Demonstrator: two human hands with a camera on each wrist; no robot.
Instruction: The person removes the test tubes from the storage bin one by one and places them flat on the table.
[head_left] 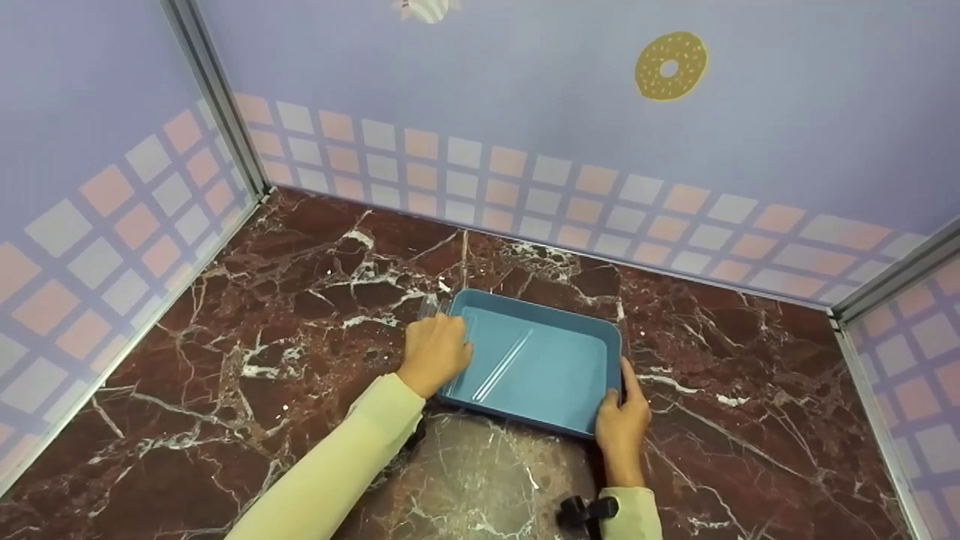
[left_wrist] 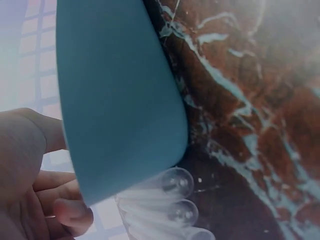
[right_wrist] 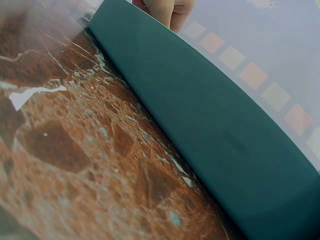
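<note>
A blue rectangular tray [head_left: 555,367] sits on the table, its front wall [left_wrist: 120,110] filling the left wrist view. My left hand [head_left: 436,352] is closed over the left rim; in the left wrist view the thumb goes behind the wall and curled fingertips [left_wrist: 75,212] meet the corner. My right hand [head_left: 624,420] grips the right wall, thumb on top and fingers outside. One clear tube [head_left: 502,365] lies slantwise in the tray. Several clear round-ended tubes [left_wrist: 175,184] are bunched outside the left corner, partly hidden by the tray.
Dark red marbled table [head_left: 300,420] surrounds the tray. A lilac back wall [head_left: 487,90] with pink and white squares rises behind it, and side panels stand left and right. A black strap mount [head_left: 586,511] is on my right wrist.
</note>
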